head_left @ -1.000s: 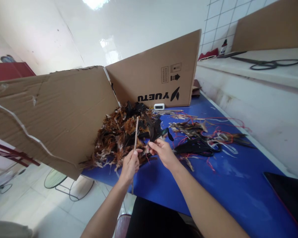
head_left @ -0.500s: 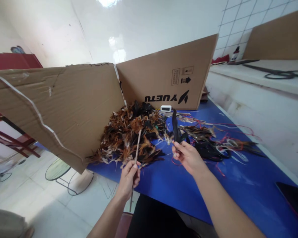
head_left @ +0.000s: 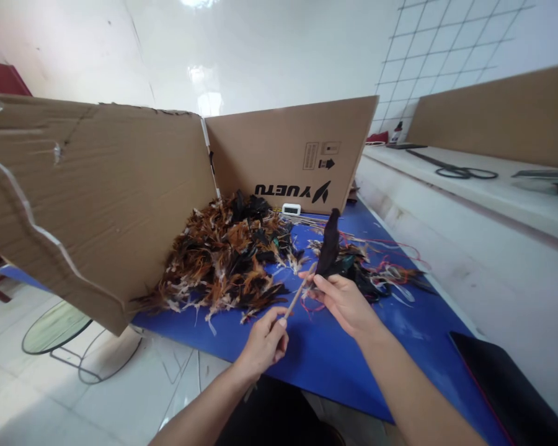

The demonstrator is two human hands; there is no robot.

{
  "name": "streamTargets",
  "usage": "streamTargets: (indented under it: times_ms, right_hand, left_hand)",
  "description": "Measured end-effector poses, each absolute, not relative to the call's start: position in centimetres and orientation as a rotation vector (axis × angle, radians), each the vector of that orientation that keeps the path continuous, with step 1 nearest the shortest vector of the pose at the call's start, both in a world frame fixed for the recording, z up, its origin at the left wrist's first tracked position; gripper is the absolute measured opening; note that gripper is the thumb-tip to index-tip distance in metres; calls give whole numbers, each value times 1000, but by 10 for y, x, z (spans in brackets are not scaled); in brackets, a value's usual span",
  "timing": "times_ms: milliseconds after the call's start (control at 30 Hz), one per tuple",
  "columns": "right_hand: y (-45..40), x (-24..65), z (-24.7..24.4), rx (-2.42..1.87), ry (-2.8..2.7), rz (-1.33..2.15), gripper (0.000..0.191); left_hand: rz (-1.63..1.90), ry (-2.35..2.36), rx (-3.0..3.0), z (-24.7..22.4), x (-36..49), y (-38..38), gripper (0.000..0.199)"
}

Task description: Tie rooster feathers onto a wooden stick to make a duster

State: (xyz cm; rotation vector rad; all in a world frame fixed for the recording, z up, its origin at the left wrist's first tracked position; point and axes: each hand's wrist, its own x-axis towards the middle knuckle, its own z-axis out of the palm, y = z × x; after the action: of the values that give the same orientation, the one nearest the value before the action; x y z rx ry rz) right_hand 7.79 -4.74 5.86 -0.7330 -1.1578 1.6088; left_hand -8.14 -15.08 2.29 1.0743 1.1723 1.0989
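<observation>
Closed around a thin wooden stick (head_left: 296, 298), my left hand (head_left: 266, 339) is above the near edge of the blue table (head_left: 302, 365). The stick slants up and right, its tip at the fingers of my right hand (head_left: 341, 300). That hand pinches a black feather (head_left: 329, 244) by its base, the feather standing upright. To the left lies a large heap of brown and black feathers (head_left: 223, 254). A smaller pile of dark feathers (head_left: 358, 263) lies behind my right hand.
Cardboard panels (head_left: 279, 136) stand behind and left of the heap. A small white digital display (head_left: 291, 209) sits by the back panel. Red strings (head_left: 407, 246) trail at right. A black flat object (head_left: 506, 384) is at the near right; scissors (head_left: 465, 173) lie on the ledge.
The stick in my left hand has come right and now meets the feather base at my right fingers. The view has turned to the right.
</observation>
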Motion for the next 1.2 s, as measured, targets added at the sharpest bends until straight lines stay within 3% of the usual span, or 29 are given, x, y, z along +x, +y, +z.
streamTargets:
  times_ms: [233, 533, 767, 1033, 1200]
  right_hand:
    - [-36, 73, 51, -815, -1181, 1561, 23]
    - [-20, 73, 43, -834, -1365, 1435, 28]
    - [-2, 84, 36, -863, -1198, 1386, 30]
    - [-7, 93, 49, -921, -1087, 1432, 31]
    - [-6, 92, 42, -965, -1153, 1222, 30]
  left_hand:
    - [1082, 992, 1017, 27, -76, -142, 35]
    - [1166, 928, 971, 45, -57, -72, 49]
    - [1030, 893, 912, 45, -37, -35, 55]
    - [1001, 702, 871, 38, -22, -24, 44]
    - [976, 660, 804, 34, -33, -28, 34]
